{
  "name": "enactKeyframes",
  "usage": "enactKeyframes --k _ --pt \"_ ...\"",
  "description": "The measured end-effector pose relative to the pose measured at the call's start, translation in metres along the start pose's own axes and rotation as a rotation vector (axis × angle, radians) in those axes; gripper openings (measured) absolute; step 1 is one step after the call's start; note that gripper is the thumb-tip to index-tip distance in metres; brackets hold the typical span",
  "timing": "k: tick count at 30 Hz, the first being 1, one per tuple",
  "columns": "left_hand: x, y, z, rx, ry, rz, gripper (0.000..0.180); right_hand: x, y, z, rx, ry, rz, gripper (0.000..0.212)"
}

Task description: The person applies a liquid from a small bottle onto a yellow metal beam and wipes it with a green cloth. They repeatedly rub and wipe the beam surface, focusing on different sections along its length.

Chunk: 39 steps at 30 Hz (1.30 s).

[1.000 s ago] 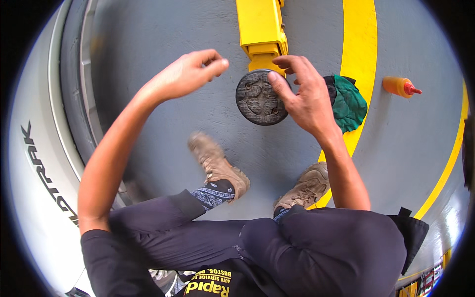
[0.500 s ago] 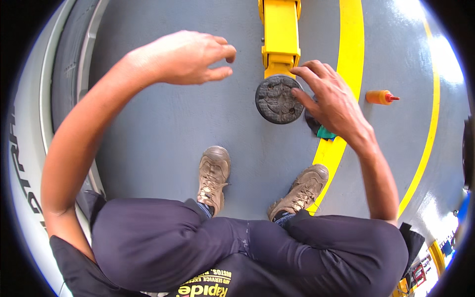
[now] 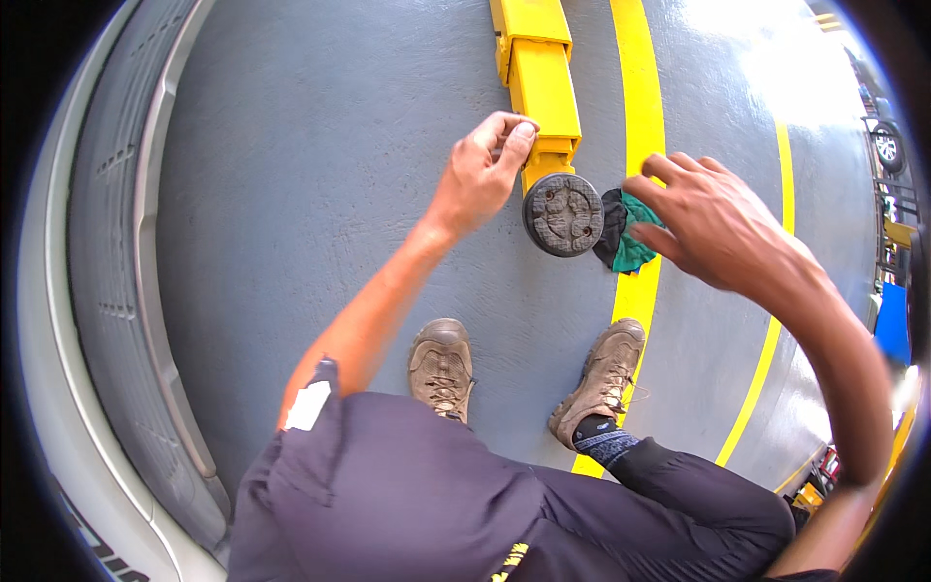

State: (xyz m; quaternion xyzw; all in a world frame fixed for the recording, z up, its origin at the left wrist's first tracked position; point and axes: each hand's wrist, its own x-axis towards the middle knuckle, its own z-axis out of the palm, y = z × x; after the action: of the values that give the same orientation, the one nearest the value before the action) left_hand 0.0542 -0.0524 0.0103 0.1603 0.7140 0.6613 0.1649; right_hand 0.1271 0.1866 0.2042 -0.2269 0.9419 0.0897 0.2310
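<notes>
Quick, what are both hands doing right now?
Left hand: curled; can't tell whether it grips anything.
Right hand: open, loosely bent, nothing seen in it.

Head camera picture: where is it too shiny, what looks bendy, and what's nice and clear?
In the head view, white glare washes out the floor at upper right; the head view's fisheye lens bows the yellow floor stripe; and in the head view, the round black pad looks fairly sharp.
</notes>
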Motion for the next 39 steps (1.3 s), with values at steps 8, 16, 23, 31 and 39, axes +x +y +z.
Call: enactKeyframes --k 8,16,23,31,39 --pt "-0.019 -0.032 0.014 -0.151 0.077 -0.005 0.056 0.126 -0.042 0.136 0.662 0.053 0.345 0.054" --pt "-0.011 -0.038 0.040 -0.036 -0.202 0.072 0.049 0.124 -0.089 0.172 0.553 0.447 0.519 0.036" --pt "-0.084 -0.055 0.089 0.054 -0.339 0.232 0.028 0.035 -0.142 0.234 0.592 0.490 0.346 0.041" --pt "-0.194 -0.055 0.093 0.042 -0.762 0.265 0.032 -0.082 -0.220 0.262 0.787 0.014 0.122 0.053" --pt "-0.106 -0.060 0.063 -0.048 0.199 -0.110 0.041 -0.013 -0.134 0.193 0.816 0.100 0.332 0.046"
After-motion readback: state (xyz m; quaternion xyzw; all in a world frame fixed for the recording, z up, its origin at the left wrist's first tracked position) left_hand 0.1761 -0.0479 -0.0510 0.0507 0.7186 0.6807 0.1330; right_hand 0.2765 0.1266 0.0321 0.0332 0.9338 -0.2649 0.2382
